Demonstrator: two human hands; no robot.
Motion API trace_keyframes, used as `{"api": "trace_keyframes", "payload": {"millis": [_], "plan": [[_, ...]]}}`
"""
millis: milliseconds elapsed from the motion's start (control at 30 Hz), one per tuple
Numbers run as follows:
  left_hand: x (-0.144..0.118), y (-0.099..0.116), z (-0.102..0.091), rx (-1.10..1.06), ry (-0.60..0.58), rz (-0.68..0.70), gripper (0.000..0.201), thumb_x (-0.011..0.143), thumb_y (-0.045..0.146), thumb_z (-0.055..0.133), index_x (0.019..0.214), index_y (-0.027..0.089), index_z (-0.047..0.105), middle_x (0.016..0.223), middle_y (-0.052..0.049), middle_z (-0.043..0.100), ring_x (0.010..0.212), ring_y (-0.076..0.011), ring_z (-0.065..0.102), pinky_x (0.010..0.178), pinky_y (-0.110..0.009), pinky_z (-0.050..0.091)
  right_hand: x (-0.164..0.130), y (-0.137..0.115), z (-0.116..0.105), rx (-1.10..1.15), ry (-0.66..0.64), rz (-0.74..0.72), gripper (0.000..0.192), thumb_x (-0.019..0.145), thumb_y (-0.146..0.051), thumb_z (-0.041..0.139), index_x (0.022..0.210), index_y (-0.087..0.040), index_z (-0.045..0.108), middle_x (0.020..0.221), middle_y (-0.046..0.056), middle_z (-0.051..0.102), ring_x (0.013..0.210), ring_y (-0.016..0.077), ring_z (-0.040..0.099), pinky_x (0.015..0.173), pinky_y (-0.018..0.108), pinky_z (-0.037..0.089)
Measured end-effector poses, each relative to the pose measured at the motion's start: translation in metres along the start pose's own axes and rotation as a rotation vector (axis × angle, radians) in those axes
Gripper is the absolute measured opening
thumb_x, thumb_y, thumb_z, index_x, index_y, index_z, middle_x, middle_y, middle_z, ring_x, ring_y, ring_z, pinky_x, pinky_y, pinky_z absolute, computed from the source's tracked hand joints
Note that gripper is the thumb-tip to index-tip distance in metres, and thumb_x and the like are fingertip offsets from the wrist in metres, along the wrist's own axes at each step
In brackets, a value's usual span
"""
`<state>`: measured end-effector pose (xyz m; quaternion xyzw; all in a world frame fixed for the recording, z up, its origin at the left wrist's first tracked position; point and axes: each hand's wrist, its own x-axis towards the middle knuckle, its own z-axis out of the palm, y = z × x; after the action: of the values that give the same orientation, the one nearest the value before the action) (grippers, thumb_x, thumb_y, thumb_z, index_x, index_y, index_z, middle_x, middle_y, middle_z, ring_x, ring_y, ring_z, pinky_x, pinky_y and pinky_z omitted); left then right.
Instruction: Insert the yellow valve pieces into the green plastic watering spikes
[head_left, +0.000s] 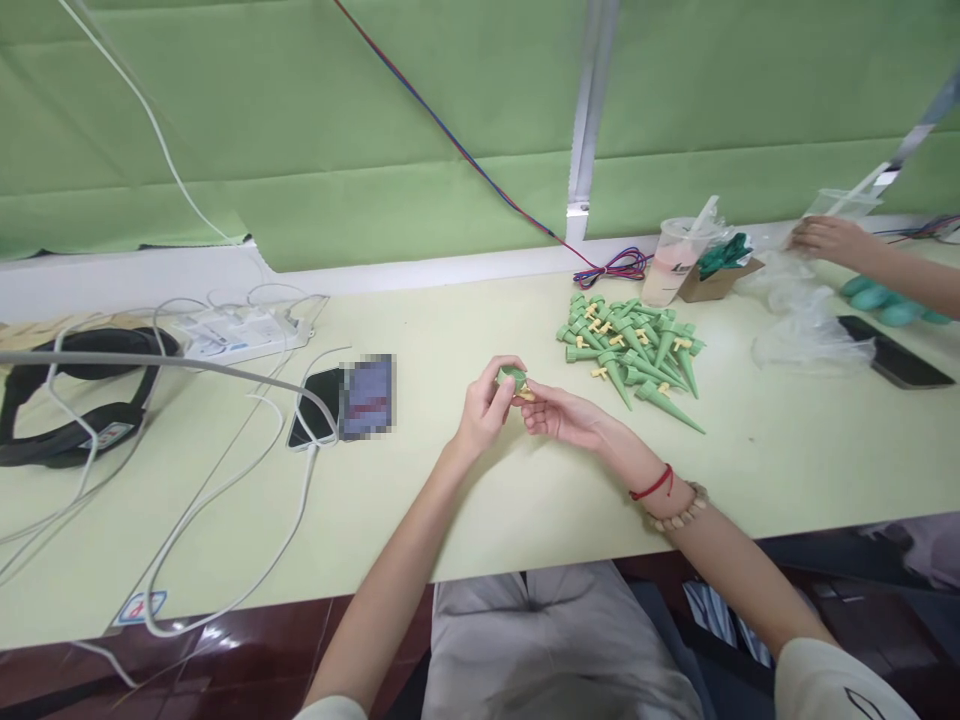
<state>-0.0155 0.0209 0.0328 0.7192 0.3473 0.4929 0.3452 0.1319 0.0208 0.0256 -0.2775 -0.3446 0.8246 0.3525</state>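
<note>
My left hand is closed around a green plant watering spike, with its round end showing above the fingers. The rest of that spike is hidden by my hands. At its side, the fingertips of my right hand pinch a small yellow valve. Both hands meet over the middle of the table. To their right lies a pile of green watering spikes, many fitted with yellow valves. One long spike points toward the front right of the pile.
Phones, a power strip, headphones and loose white cables occupy the left. Behind the pile stand a drink cup and a small cardboard box. Another person's hand is above plastic bags at right, near a dark phone.
</note>
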Motion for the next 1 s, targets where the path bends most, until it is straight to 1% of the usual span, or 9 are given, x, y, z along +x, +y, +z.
{"api": "trace_keyframes", "payload": {"millis": [100, 200, 300, 467, 567, 667, 767, 900, 1000], "plan": [[-0.001, 0.0, 0.0, 0.03, -0.002, -0.006, 0.032, 0.086, 0.046, 0.035, 0.093, 0.019, 0.051, 0.058, 0.004, 0.044, 0.04, -0.0067, 0.034, 0.041, -0.021, 0.028, -0.001, -0.003, -0.003, -0.02, 0.018, 0.054, 0.018, 0.077, -0.03, 0.06, 0.07, -0.014, 0.066, 0.066, 0.002, 0.067, 0.057, 0.0087, 0.061, 0.062, 0.022, 0.051], [0.0, -0.001, 0.0, 0.059, -0.033, -0.04, 0.03, 0.086, 0.044, 0.036, 0.094, 0.02, 0.051, 0.055, 0.005, 0.04, 0.039, -0.0066, 0.032, 0.041, -0.021, 0.026, 0.0, -0.003, -0.006, -0.099, 0.017, 0.023, 0.011, 0.068, -0.025, 0.068, 0.07, -0.014, 0.067, 0.067, 0.001, 0.068, 0.061, 0.0084, 0.062, 0.066, 0.021, 0.051], [0.002, -0.002, 0.002, 0.047, -0.051, -0.094, 0.028, 0.086, 0.043, 0.036, 0.094, 0.02, 0.05, 0.049, 0.007, 0.035, 0.038, -0.0073, 0.031, 0.04, -0.02, 0.025, 0.002, -0.001, -0.008, -0.252, 0.088, -0.094, 0.018, 0.061, -0.025, 0.073, 0.075, -0.014, 0.07, 0.069, 0.001, 0.068, 0.065, 0.0086, 0.062, 0.07, 0.022, 0.051], [0.003, -0.009, 0.008, -0.017, 0.007, -0.176, 0.031, 0.086, 0.046, 0.035, 0.091, 0.02, 0.05, 0.047, 0.008, 0.033, 0.037, -0.0075, 0.032, 0.041, -0.019, 0.027, 0.005, 0.004, -0.007, -0.412, 0.228, -0.278, 0.031, 0.057, -0.031, 0.074, 0.082, -0.013, 0.071, 0.067, 0.001, 0.068, 0.065, 0.0124, 0.062, 0.072, 0.03, 0.051], [0.003, -0.016, 0.01, 0.004, 0.035, -0.218, 0.032, 0.086, 0.046, 0.034, 0.09, 0.019, 0.051, 0.044, 0.009, 0.031, 0.037, -0.0078, 0.031, 0.041, -0.019, 0.026, 0.009, 0.01, -0.007, -0.493, 0.278, -0.367, 0.031, 0.058, -0.033, 0.072, 0.08, -0.012, 0.07, 0.067, 0.002, 0.068, 0.064, 0.0149, 0.063, 0.07, 0.032, 0.051], [0.004, -0.024, 0.012, 0.005, 0.071, -0.288, 0.035, 0.087, 0.048, 0.031, 0.093, 0.019, 0.05, 0.041, 0.009, 0.033, 0.038, -0.0091, 0.035, 0.042, -0.02, 0.029, 0.014, 0.013, -0.01, -0.675, 0.331, -0.476, 0.029, 0.064, -0.034, 0.067, 0.083, -0.012, 0.07, 0.074, 0.006, 0.069, 0.066, 0.0172, 0.064, 0.069, 0.033, 0.05], [0.004, -0.035, 0.014, -0.027, 0.106, -0.414, 0.039, 0.085, 0.051, 0.031, 0.1, 0.017, 0.046, 0.043, 0.008, 0.04, 0.038, -0.01, 0.04, 0.041, -0.02, 0.031, 0.018, 0.011, -0.017, -0.951, 0.477, -0.585, 0.035, 0.067, -0.035, 0.065, 0.096, -0.015, 0.066, 0.082, 0.007, 0.069, 0.071, 0.0179, 0.064, 0.071, 0.034, 0.05], [0.003, -0.049, 0.019, -0.056, 0.007, -0.474, 0.048, 0.08, 0.053, 0.04, 0.112, 0.017, 0.036, 0.047, 0.009, 0.047, 0.03, -0.0083, 0.038, 0.033, -0.018, 0.027, 0.018, -0.002, -0.031, -1.225, 0.723, -0.744, 0.038, 0.07, -0.035, 0.062, 0.105, -0.018, 0.06, 0.1, 0.008, 0.064, 0.086, 0.0197, 0.06, 0.08, 0.036, 0.046], [0.001, -0.053, 0.025, -0.061, -0.069, -0.467, 0.056, 0.076, 0.05, 0.049, 0.121, 0.019, 0.032, 0.079, -0.001, 0.061, 0.037, -0.0057, 0.047, 0.039, -0.02, 0.037, 0.016, -0.015, -0.047, -1.286, 0.932, -0.833, 0.033, 0.074, -0.029, 0.054, 0.105, -0.015, 0.059, 0.106, 0.012, 0.06, 0.101, 0.023, 0.053, 0.091, 0.04, 0.038]]}}
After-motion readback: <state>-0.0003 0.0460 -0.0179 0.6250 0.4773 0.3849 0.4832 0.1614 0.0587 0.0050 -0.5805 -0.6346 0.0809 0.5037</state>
